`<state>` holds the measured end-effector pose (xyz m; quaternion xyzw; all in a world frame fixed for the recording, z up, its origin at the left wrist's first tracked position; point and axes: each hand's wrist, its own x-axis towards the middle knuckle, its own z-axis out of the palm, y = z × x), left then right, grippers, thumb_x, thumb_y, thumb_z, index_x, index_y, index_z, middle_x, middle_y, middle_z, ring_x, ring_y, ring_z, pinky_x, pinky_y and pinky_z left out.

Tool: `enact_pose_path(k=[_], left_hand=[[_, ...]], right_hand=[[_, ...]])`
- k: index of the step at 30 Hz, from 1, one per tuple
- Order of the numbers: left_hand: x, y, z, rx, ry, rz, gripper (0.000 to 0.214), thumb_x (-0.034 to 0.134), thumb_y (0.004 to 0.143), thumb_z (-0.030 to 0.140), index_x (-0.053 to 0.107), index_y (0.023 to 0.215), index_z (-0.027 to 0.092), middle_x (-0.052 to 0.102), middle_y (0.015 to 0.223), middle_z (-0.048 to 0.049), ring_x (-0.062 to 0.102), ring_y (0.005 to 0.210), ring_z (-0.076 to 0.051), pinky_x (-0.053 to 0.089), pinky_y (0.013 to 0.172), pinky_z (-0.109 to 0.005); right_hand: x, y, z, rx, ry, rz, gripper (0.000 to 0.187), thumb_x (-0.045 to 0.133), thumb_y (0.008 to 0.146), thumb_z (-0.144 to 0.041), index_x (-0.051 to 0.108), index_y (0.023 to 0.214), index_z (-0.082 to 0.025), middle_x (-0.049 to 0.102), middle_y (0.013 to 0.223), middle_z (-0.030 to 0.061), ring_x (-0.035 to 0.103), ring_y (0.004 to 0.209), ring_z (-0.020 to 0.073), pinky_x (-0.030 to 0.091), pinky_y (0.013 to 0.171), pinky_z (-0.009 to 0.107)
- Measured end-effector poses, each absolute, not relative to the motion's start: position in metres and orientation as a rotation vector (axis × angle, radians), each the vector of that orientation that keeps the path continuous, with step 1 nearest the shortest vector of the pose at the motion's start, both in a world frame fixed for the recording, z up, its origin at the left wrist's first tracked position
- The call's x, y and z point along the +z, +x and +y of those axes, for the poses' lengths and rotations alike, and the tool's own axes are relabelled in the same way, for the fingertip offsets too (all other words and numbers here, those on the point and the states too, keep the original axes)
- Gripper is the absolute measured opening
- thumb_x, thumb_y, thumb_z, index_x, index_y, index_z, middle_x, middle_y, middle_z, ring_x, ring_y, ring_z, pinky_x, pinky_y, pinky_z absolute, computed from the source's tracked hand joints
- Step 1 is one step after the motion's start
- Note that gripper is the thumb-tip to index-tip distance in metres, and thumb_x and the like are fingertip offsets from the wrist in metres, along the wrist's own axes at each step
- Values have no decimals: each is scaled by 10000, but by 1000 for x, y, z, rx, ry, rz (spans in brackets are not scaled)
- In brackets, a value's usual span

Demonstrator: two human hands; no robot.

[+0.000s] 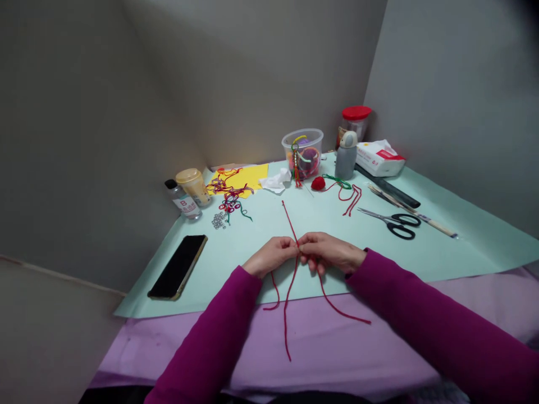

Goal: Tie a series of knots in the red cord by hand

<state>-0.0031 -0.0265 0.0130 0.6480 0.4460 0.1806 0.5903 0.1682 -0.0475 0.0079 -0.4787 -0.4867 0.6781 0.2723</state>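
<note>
Red yarn [287, 303] runs between my two hands over the front of the pale green table sheet. My left hand [275, 253] is closed, thumb and fingers pinching the yarn. Close against it, my right hand [328, 251] pinches the same yarn, its fingertips meeting the left ones. One end sticks out beyond the fingers toward the back. Three loose ends trail toward me, two of them lying past the sheet's edge on the purple cloth. Where the strands cross is hidden by my fingertips.
Left stand a phone [179, 266], a clear bottle [184, 200], a yellow-lidded cup [193, 187] and small metal rings [219, 220]. Yarn scraps lie on yellow paper [255, 175]. Behind are a plastic tub [302, 151] and red yarn ball [318, 183]. Scissors [393, 220] lie right.
</note>
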Motion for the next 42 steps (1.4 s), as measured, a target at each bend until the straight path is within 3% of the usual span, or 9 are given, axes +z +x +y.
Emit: enact_pose_path(k=[3, 6, 16, 25, 37, 42], left_hand=[[9, -5, -25, 410, 1558, 1063, 325, 599, 704, 410, 407, 615, 164, 288, 526, 79, 199, 471, -47, 139, 454, -212], [8, -6, -25, 392, 1638, 1091, 331, 584, 692, 414, 379, 599, 171, 297, 542, 72, 215, 494, -56, 165, 461, -210], [10, -6, -25, 375, 1859, 1148, 180, 505, 677, 317, 454, 603, 161, 392, 583, 44, 321, 556, -85, 254, 505, -208], [30, -20, -24, 432, 1938, 1228, 246, 474, 732, 341, 612, 700, 139, 468, 584, 19, 381, 562, -102, 286, 514, -206], [20, 19, -69, 279, 2342, 796, 233, 450, 803, 181, 645, 677, 162, 547, 594, 1, 422, 541, -93, 320, 561, -230], [38, 8, -67, -77, 1952, 403, 218, 553, 810, 354, 705, 850, 202, 678, 814, -37, 592, 719, -136, 429, 678, -228]], right_hand=[[9, 167, -48, 1765, -1375, -1381, 25, 520, 761, -185, 495, 767, -184, 454, 544, -58, 323, 383, 47, 212, 327, 169], [10, 166, -46, 1655, -1455, -1446, 63, 510, 755, -193, 496, 696, -176, 377, 513, -70, 256, 401, 48, 148, 354, 190], [3, 161, -41, 1510, -1517, -1551, 129, 523, 716, -265, 476, 624, -187, 307, 473, -78, 234, 400, 60, 129, 374, 233], [4, 162, -39, 1516, -1551, -1511, 91, 516, 707, -249, 534, 644, -186, 293, 414, -84, 219, 357, 61, 99, 360, 237], [3, 165, -37, 1632, -1471, -1461, 111, 593, 663, -258, 529, 626, -175, 356, 450, -82, 259, 376, 46, 146, 357, 221], [2, 168, -35, 1625, -1488, -1538, 129, 613, 674, -294, 551, 684, -181, 329, 438, -93, 225, 375, 50, 125, 349, 219]])
